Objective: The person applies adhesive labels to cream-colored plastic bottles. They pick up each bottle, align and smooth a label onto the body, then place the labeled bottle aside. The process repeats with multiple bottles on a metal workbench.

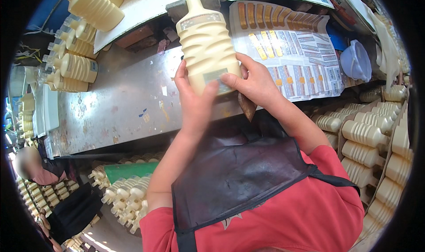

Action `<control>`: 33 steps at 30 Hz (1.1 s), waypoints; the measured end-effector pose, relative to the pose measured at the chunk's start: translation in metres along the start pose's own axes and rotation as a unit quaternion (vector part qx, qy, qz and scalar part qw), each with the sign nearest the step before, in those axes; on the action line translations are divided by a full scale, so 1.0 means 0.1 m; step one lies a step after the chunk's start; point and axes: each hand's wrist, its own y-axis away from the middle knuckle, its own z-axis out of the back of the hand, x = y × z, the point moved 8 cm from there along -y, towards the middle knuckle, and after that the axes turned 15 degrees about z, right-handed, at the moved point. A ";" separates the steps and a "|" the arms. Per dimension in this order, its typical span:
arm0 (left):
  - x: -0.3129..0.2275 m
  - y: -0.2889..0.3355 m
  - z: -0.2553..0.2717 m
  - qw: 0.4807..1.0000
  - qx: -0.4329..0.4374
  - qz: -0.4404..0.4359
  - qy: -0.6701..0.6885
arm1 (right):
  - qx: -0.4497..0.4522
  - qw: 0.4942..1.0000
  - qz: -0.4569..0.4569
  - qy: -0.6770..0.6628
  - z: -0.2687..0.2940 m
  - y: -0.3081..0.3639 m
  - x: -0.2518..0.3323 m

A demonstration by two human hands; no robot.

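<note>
A cream bottle (206, 46) with wavy ridges is held in two hands over the near side of a shiny metal bench (110, 106). Its clear neck is pointed away from the body, and its base is turned toward a dark apron (239, 176). The left side of the bottle is held by the fingers of the left hand (195, 94), and the blurry left thumb is laid over the low part of the front. The right side is held by the right hand (256, 80), with its thumb put on the front, near a small grey label (215, 74). The grip of each hand is clamped on the bottle. A label strip (201, 21) is seen close to the neck. A grey block (212, 1) is partly hidden by the neck; whether the two are touching cannot be told. Just below the bottle, by the right hand, a brown pointed piece (246, 107) can be seen.

To the right, sheets of gold and blue-grey stickers (290, 41) are spread out flat. Beside them, a pale purple tub (355, 62) is seen. On the left of the bench, more cream bottles (79, 68) are piled on their sides. Low on the left, bottles (128, 192) are heaped by a green board (128, 171). On the right, bottles (364, 126) are laid in rows. A red shirt (287, 212) is worn under the apron. Another person (75, 210) in black is seen at the lower left.
</note>
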 end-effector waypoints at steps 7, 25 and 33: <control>0.00 0.00 -0.01 1.000 0.015 -0.001 -0.008 | -0.027 0.985 -0.029 -0.165 0.07 -0.03 -0.22; 0.09 -0.06 0.15 0.999 -0.004 -0.028 0.020 | -0.058 0.842 0.493 0.210 -0.10 0.47 0.98; -0.09 -0.02 0.15 0.944 -0.145 -0.127 -0.268 | -0.132 0.975 0.177 0.008 -0.04 0.21 0.56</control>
